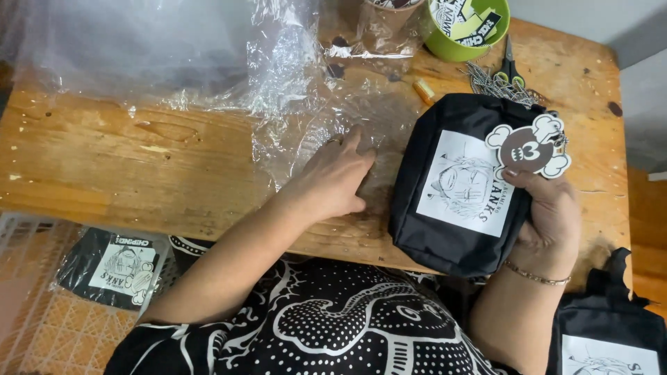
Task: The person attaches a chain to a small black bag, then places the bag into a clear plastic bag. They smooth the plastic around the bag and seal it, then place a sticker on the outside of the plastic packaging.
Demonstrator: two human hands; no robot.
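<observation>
My right hand (547,212) grips a black fabric pouch (445,229) with a white printed panel, held upright at the table's near edge. A brown and white skull-shaped tag (531,149) sticks up at the pouch's top, by my fingertips. My left hand (337,177) lies flat, fingers spread, on a clear plastic bag (309,139) lying on the wooden table (139,167). A ring shows on one finger of that hand.
More crumpled clear plastic (160,55) covers the table's far left. A green cup (465,28) of stickers, scissors (511,66) and metal chains (490,83) sit at the back right. A bagged pouch (114,267) lies in a basket at lower left; another black pouch (608,333) is at lower right.
</observation>
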